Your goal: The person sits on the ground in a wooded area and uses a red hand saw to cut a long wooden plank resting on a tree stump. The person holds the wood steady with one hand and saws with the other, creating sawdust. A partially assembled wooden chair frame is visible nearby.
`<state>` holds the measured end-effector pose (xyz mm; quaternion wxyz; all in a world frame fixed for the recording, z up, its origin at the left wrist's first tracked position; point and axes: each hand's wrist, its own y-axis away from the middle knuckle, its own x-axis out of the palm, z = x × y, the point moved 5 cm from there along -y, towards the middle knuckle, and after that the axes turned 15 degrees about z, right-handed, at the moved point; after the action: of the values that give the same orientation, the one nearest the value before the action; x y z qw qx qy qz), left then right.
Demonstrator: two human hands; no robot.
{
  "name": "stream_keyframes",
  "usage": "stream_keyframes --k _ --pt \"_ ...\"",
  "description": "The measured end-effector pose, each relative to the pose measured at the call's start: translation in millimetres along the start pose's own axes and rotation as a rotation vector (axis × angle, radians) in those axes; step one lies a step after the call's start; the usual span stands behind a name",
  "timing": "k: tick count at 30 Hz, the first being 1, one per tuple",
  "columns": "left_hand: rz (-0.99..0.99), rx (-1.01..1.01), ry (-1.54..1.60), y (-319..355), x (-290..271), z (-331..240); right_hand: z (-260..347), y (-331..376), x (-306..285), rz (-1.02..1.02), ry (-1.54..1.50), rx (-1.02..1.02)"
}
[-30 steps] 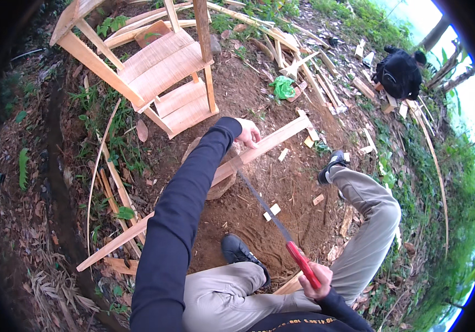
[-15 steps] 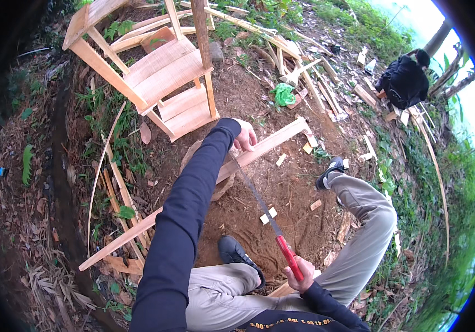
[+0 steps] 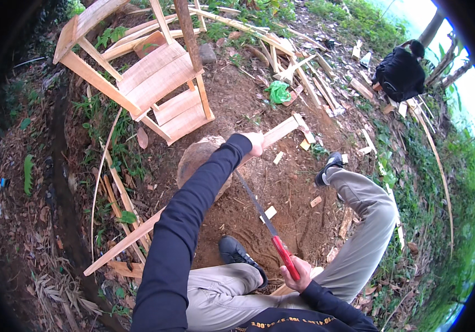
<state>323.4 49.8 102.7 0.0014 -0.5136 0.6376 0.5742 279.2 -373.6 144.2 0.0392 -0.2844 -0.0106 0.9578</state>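
Timber first: the long wooden slat lies stiff and light across the round stump, your left hand closed on it beside the cut. Your right hand has its fingers wrapped round the red handle of the handsaw. Expect the overhanging ends to spring; your boot sits near the blade's path, with open dirt beyond.

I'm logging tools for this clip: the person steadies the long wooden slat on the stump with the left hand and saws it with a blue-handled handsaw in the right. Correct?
Not quite: the handsaw's handle is red, not blue, as the head view shows. The rest holds: the left hand steadies the long wooden slat on the stump, and the right hand grips the saw.
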Motion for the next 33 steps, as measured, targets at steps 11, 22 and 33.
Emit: stream_keyframes --k 11,22,33 --pt "0.051 -0.034 0.108 -4 9 1 5 -3 0 0.051 -0.085 -0.053" --pt "0.158 -0.073 0.517 -12 14 8 1 -5 -9 -0.023 -0.160 0.046" --pt "0.111 -0.003 0.661 -24 23 22 -1 -8 -4 -0.099 -0.160 -0.016"
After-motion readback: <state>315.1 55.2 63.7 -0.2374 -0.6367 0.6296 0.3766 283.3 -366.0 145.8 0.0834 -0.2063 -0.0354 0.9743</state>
